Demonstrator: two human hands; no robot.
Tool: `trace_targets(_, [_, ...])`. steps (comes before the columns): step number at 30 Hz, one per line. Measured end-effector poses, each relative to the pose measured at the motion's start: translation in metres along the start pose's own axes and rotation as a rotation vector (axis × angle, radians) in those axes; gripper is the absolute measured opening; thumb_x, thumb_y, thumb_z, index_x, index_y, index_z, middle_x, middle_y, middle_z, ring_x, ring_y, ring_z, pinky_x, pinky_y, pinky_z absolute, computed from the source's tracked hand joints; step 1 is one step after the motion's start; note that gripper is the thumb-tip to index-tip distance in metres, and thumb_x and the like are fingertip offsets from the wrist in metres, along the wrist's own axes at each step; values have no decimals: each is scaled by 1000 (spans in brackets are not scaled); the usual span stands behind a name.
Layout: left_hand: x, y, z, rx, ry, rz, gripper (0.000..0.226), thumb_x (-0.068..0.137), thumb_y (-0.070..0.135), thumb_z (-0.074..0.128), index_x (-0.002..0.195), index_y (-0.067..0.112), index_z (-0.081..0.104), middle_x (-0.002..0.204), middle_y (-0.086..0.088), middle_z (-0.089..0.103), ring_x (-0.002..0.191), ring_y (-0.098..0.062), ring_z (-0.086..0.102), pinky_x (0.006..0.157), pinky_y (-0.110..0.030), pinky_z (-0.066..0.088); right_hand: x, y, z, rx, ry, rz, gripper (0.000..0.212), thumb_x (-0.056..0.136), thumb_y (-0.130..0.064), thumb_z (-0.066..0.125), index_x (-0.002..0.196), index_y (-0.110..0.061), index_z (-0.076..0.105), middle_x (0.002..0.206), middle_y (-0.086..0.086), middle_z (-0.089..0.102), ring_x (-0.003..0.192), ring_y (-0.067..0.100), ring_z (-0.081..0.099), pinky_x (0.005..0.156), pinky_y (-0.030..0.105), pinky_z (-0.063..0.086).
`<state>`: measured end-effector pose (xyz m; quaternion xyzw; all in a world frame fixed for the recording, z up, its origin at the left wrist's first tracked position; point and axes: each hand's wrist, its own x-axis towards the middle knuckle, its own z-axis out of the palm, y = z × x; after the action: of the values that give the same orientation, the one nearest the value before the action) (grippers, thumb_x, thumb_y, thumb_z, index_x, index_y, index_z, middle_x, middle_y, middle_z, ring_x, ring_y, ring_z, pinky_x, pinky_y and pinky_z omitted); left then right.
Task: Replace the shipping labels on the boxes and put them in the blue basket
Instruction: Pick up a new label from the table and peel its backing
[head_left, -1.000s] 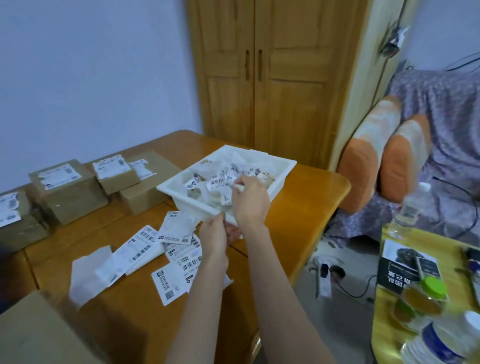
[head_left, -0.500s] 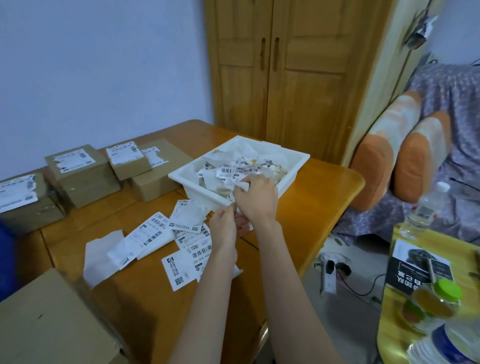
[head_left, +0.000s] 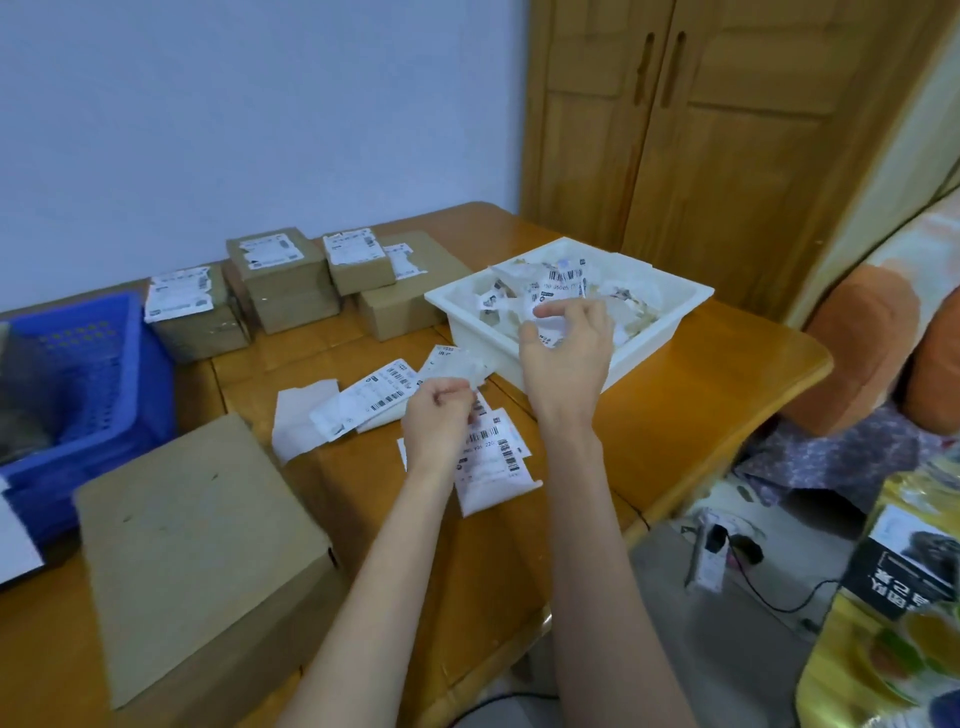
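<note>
Since half a second ago: both hands drawn back from the tray and apart; blue basket now in view at far left.

Right hand (head_left: 566, 358): raised over the near rim of the white tray (head_left: 670, 332), thumb and forefinger pinching a crumpled label scrap (head_left: 550, 328); remaining fingers loosely curled.
Left hand (head_left: 439, 415): closed in a fist above the loose labels (head_left: 384, 397); whether it holds paper cannot be told.
Labels: spread flat on the wooden table (head_left: 691, 405), under and left of the left hand.
Plain box (head_left: 202, 551): near left, unlabelled top, apart from both hands.
Labelled boxes (head_left: 283, 278): grouped against the wall.
Blue basket (head_left: 104, 374): left of the boxes, well apart from the hands.
</note>
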<state>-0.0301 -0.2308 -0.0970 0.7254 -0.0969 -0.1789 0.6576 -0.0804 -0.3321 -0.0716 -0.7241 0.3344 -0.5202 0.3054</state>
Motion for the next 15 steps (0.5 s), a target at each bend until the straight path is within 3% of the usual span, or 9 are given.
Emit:
trace_targets(3, [1, -9, -5, 194, 105, 25, 16, 90, 9, 59, 106, 14, 62, 102, 1, 62, 83, -9, 56, 75, -27, 43, 3, 10, -4, -56, -55, 59, 19, 89, -6, 59, 106, -9, 66, 115, 3, 56, 115, 18, 46, 90, 15, 31])
trace_targets(5, [0, -14, -6, 340, 115, 46, 21, 88, 10, 64, 108, 15, 59, 118, -3, 52, 92, -15, 54, 76, -27, 42, 5, 15, -8, -86, -26, 103, 21, 92, -2, 54, 110, -7, 64, 119, 6, 55, 117, 21, 44, 82, 9, 23])
trace_targets(7, [-1, -18, -6, 464, 87, 19, 34, 87, 12, 67, 119, 16, 57, 126, -6, 40, 104, -22, 54, 87, -31, 46, 5, 16, -11, -126, 13, 142, 19, 92, -8, 57, 109, -10, 66, 118, 3, 59, 117, 20, 42, 85, 11, 20])
trace_targets(10, [-3, -22, -4, 533, 38, -21, 48, 87, 14, 67, 132, 17, 51, 136, -8, 33, 117, -28, 51, 97, -34, 43, 1, 17, -13, -283, 38, 183, 16, 88, -27, 66, 102, -21, 70, 116, -6, 64, 119, 19, 38, 93, 25, 22])
trace_targets(15, [2, -26, -5, 540, 18, 1, 53, 85, 13, 70, 135, 15, 51, 137, -7, 45, 123, -26, 49, 101, -38, 44, -6, 16, -11, -342, 79, 136, 42, 73, -33, 76, 113, -24, 66, 120, -5, 56, 115, 21, 41, 96, 32, 27])
